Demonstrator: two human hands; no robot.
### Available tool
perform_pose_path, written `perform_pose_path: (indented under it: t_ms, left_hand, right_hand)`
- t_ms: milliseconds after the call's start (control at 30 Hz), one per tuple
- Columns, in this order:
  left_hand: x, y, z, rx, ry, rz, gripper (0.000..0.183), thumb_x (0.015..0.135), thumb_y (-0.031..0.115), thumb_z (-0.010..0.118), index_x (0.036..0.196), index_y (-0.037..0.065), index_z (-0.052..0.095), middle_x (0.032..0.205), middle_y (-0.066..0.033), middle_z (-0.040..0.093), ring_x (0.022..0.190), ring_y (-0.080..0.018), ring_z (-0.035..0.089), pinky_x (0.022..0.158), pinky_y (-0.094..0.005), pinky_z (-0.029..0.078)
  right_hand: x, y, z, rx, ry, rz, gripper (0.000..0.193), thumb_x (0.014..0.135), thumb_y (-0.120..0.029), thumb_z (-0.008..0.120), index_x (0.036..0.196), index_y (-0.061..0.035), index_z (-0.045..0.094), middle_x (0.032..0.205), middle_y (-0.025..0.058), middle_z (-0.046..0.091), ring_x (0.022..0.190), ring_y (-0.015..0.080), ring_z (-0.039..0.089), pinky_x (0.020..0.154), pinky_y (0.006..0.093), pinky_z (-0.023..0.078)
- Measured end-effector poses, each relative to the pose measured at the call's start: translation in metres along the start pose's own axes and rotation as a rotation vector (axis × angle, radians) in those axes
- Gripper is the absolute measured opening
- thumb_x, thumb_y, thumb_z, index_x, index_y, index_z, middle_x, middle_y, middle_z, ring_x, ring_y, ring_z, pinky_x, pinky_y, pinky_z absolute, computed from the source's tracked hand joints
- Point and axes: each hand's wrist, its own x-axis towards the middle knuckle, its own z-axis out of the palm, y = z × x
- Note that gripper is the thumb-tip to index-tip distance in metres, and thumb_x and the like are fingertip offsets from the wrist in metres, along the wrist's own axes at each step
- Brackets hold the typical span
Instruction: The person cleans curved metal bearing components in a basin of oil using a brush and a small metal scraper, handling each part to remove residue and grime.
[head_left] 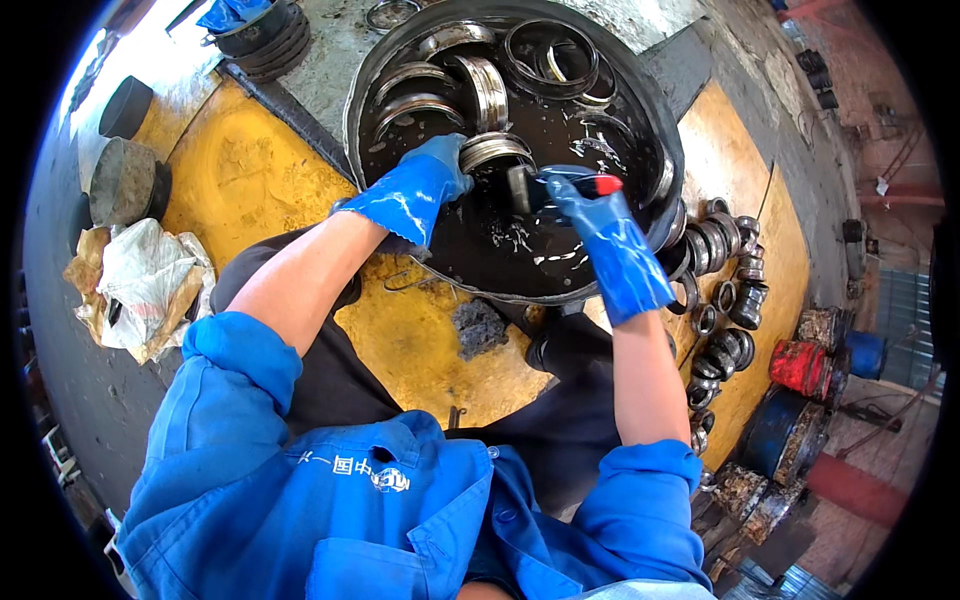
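Note:
A wide black basin of dark liquid stands in front of me. My left hand, in a blue rubber glove, is closed on the left side of a shiny metal ring, held tilted over the liquid. In my right hand, also gloved in blue, is a brush with a red-ended handle. Its flat grey head is close below the ring; whether they touch I cannot tell. Several more metal rings lie in the far part of the basin, among them an upright wide ring and a large thin ring.
Several dark rings are lined up right of the basin on yellow boarding. A dark rag-like lump lies between my legs. White sacking and a round container are at left. Red and blue drums stand far right.

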Motion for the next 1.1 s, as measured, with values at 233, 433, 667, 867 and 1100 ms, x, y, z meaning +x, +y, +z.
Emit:
perform_pose_path:
  t_ms: [233, 433, 667, 867, 1100]
  left_hand:
    - [-0.011, 0.01, -0.006, 0.013, -0.006, 0.008, 0.065, 0.077, 0.028, 0.082, 0.136, 0.01, 0.059, 0.123, -0.0199, 0.07, 0.118, -0.0365, 0.066, 0.101, -0.0427, 0.051]
    - [-0.016, 0.021, -0.006, 0.109, -0.02, -0.004, 0.066, 0.078, 0.03, 0.083, 0.135, 0.009, 0.058, 0.125, -0.0198, 0.069, 0.119, -0.0371, 0.065, 0.102, -0.044, 0.052]
    - [-0.013, 0.012, 0.003, 0.103, -0.013, -0.042, 0.065, 0.077, 0.033, 0.083, 0.135, 0.015, 0.06, 0.127, -0.0151, 0.069, 0.118, -0.0377, 0.065, 0.101, -0.0435, 0.054]
    - [-0.017, 0.021, -0.005, 0.074, -0.039, -0.022, 0.064, 0.08, 0.03, 0.081, 0.138, 0.015, 0.059, 0.126, -0.0171, 0.07, 0.117, -0.0363, 0.066, 0.1, -0.0437, 0.054]
    - [-0.01, 0.013, -0.003, 0.063, -0.005, -0.011, 0.067, 0.08, 0.03, 0.081, 0.14, 0.013, 0.058, 0.127, -0.017, 0.069, 0.119, -0.0355, 0.066, 0.102, -0.0438, 0.053]
  right_hand:
    - [0.02, 0.03, -0.019, -0.125, 0.152, -0.385, 0.022, 0.095, -0.008, 0.073, 0.117, -0.0039, 0.075, 0.105, 0.0026, 0.076, 0.094, 0.0117, 0.068, 0.087, 0.0271, 0.054]
    - [0.017, 0.005, 0.001, -0.192, 0.119, -0.654, 0.026, 0.087, -0.003, 0.076, 0.113, -0.0068, 0.076, 0.11, 0.0103, 0.076, 0.1, 0.0203, 0.073, 0.09, 0.0318, 0.056]
    - [0.008, -0.024, 0.022, -0.464, -0.016, -1.173, 0.033, 0.079, -0.001, 0.075, 0.11, -0.0136, 0.075, 0.111, 0.0093, 0.076, 0.102, 0.0302, 0.073, 0.086, 0.039, 0.06]
    - [0.018, 0.001, -0.002, -0.299, 0.017, -0.893, 0.03, 0.083, 0.002, 0.074, 0.111, -0.0084, 0.076, 0.111, 0.0112, 0.076, 0.102, 0.0249, 0.073, 0.089, 0.034, 0.057]
    - [0.006, 0.021, -0.009, -0.146, 0.189, -0.431, 0.023, 0.101, -0.018, 0.064, 0.119, -0.0041, 0.071, 0.108, 0.0093, 0.074, 0.093, 0.0208, 0.069, 0.082, 0.0329, 0.053]
